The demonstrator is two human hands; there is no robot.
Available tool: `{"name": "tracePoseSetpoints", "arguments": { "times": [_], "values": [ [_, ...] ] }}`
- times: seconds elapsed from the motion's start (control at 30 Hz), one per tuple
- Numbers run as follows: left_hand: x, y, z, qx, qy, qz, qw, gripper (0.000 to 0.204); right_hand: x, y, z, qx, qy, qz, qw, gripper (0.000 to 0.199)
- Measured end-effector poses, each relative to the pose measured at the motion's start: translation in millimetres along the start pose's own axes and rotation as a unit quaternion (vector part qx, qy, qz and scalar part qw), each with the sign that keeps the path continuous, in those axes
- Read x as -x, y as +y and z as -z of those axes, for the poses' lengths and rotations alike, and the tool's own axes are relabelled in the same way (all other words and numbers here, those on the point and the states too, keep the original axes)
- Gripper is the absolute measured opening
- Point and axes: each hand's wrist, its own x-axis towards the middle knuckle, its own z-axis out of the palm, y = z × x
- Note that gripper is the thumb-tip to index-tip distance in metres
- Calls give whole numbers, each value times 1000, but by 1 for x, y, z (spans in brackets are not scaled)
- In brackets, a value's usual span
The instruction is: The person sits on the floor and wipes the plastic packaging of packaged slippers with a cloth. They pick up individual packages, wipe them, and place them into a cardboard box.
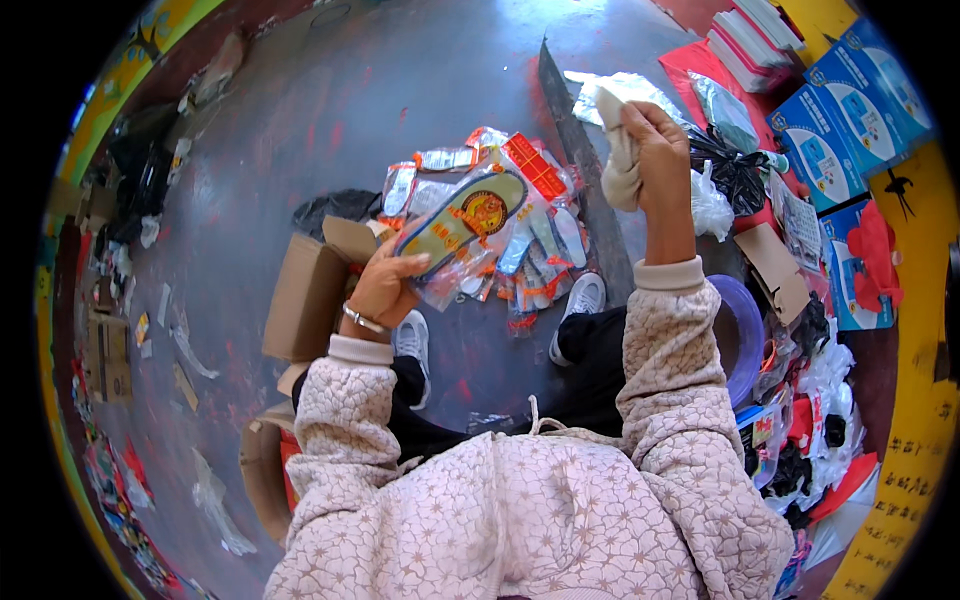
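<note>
Left hand [383,285] low and near, fingers curled shut in a grip, band on its wrist; right hand [657,155] lifted far out, fingers pinched closed, forearm straight; both sleeves pink

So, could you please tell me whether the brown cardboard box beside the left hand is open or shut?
Open: the cardboard box has a flap standing up beside the left hand.

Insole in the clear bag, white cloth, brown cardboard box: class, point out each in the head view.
insole [462,217], head view, on its yellow printed middle.
white cloth [620,165], head view, on the hanging fold.
cardboard box [305,295], head view, on its side wall.
</note>
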Motion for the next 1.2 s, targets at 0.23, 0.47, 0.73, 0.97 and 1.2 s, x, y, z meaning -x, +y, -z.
{"name": "tracePoseSetpoints", "arguments": {
  "times": [0.23,0.47,0.73,0.97,1.2],
  "values": [
    [5,-9,4,-18,-25,-3,1000,55,14,50,-29,563,-150,217,784,15],
    [0,1,10,107,5,-93,990,50,-5,71,11,193,-44,-151,969,26],
    [-8,-13,-5,176,12,-106,979,42,78,46,-81,-45,-298,-377,876,34],
    [-10,-19,-3,125,19,-96,987,38,80,26,-78,-55,-305,-301,902,19],
    [-1,-2,-16,139,-120,-40,982,53,68,21,-58,10,-334,-265,904,16]
  ]
}}
